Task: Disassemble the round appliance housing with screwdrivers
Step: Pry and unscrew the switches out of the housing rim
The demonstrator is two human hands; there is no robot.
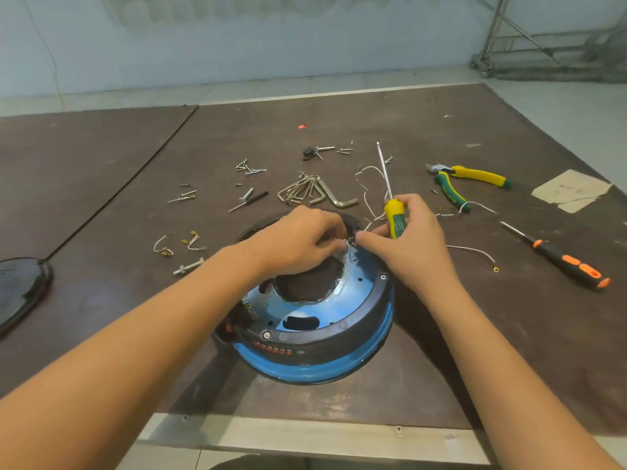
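The round blue and black appliance housing [315,320] lies upside down on the brown table near the front edge. My left hand [298,239] is over its far rim, fingers curled and pinching a small metal part there. My right hand [407,239] meets it from the right, thumb and forefinger pinching at the same spot. In that same hand a yellow-green screwdriver [393,212] is tucked, shaft pointing up and away. What exactly sits between the fingertips is too small to tell.
Loose screws [247,167], a bunch of hex keys [315,191] and white wires [366,184] lie behind the housing. Yellow-green pliers [475,178] and an orange-black screwdriver [563,262] lie to the right. A black lid [20,293] sits at the left edge.
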